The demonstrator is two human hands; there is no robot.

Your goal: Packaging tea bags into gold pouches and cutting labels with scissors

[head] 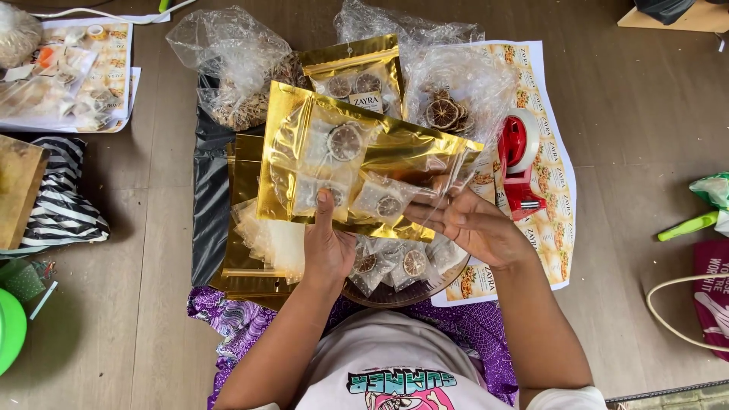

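Right now the left hand [326, 247] pinches the gold pouch [357, 163] with thumb up on its clear window, the right hand [474, 228] grips its lower right edge with fingers curled; small sachets [391, 262] fill the basket below, red tape dispenser [518, 163] just beyond

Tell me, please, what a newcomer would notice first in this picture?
First, the shiny gold pouch at the centre, held up by the left hand and right hand, with small sachets of dried citrus slices behind its clear window. To its right stands a red tape dispenser; behind it lie crumpled clear plastic bags.
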